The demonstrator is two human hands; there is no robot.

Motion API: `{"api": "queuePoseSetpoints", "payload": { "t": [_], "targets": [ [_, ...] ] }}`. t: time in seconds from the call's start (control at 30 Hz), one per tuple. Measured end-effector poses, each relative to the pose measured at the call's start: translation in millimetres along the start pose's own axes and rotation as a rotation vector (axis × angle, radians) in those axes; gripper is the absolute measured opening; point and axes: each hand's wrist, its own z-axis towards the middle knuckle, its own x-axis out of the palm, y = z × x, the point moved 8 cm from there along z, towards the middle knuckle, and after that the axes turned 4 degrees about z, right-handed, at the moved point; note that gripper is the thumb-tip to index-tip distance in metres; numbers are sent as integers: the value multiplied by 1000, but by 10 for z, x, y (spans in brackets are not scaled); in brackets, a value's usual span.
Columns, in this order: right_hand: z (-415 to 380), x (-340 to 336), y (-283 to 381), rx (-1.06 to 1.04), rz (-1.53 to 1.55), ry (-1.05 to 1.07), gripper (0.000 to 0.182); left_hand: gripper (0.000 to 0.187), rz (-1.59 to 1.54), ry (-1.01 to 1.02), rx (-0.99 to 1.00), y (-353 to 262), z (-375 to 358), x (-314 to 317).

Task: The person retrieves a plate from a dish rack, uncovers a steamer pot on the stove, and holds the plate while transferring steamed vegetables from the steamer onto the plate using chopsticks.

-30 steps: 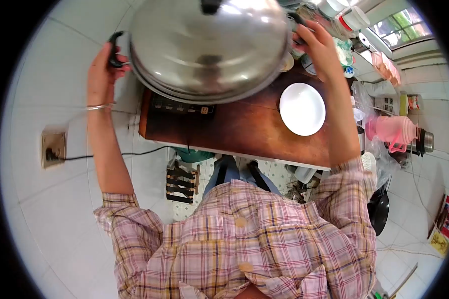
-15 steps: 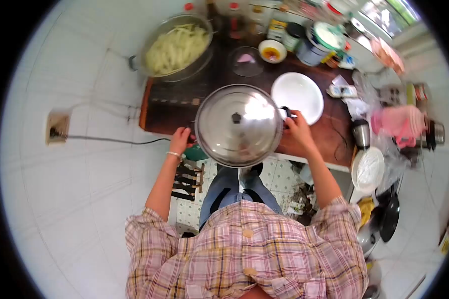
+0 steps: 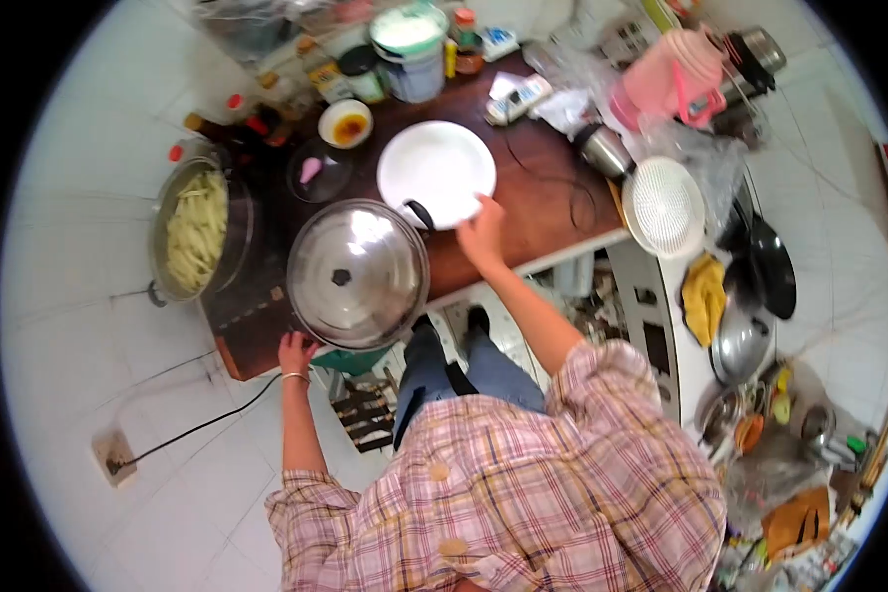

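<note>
A wide steel pot with a domed lid (image 3: 358, 274) sits at the front of the dark wooden counter. My left hand (image 3: 298, 352) is closed at the pot's lower left side, where its handle is hidden by the fingers. The pot's other black handle (image 3: 419, 213) is free and overlaps the near rim of a white plate (image 3: 436, 168). My right hand (image 3: 481, 234) is at that plate's lower right edge, its fingers closed on the rim and away from the pot.
Pale cut strips fill a colander (image 3: 195, 232) at the left. Behind are a small bowl (image 3: 345, 124), a dark dish (image 3: 320, 171), bottles and jars. A pink jug (image 3: 671, 79), steel cup (image 3: 604, 151) and white basket (image 3: 664, 207) stand right. A cord (image 3: 202, 424) crosses the left wall.
The view has turned toward the right. My right hand has let go of the pot's handle and moved to the plate's rim. My left hand remains at the pot.
</note>
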Motion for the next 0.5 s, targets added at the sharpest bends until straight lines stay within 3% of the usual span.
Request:
{"api": "queuePoseSetpoints", "payload": {
  "t": [0.03, 0.07, 0.13, 0.17, 0.2, 0.27, 0.33, 0.4, 0.43, 0.47, 0.5],
  "targets": [
    [120, 142, -268, 121, 208, 259, 52, 36, 24, -15, -3, -51, -67, 18],
    [96, 284, -702, 3, 202, 76, 42, 44, 40, -41, 1, -136, -123, 83],
    [-51, 410, -641, 774, 691, 431, 38, 58, 44, 65, -49, -230, -157, 191],
    [60, 445, -660, 764, 680, 482, 37, 66, 41, 84, -23, -207, -116, 200],
    [187, 372, -705, 749, 450, 412, 40, 74, 45, 112, 1, -199, -55, 211],
    [568, 326, -915, 520, 186, 207, 54, 92, -2, 74, -72, -261, -127, 267],
    [977, 95, -149, -50, -349, -74, 55, 93, 129, 89, -124, -328, -246, 333],
    [1410, 249, 862, -395, 23, 86, 45, 93, 513, -31, 90, -266, -69, 200],
    [1612, 288, 1506, -425, 131, 163, 37, 80, 563, -136, 103, -266, -60, 160],
    [1781, 368, 2205, -451, 236, 242, 30, 80, 552, -132, 103, -280, -46, 147],
    [1879, 387, 2882, -682, 333, 155, 24, 74, 545, -212, 232, -452, -53, 81]
  ]
}}
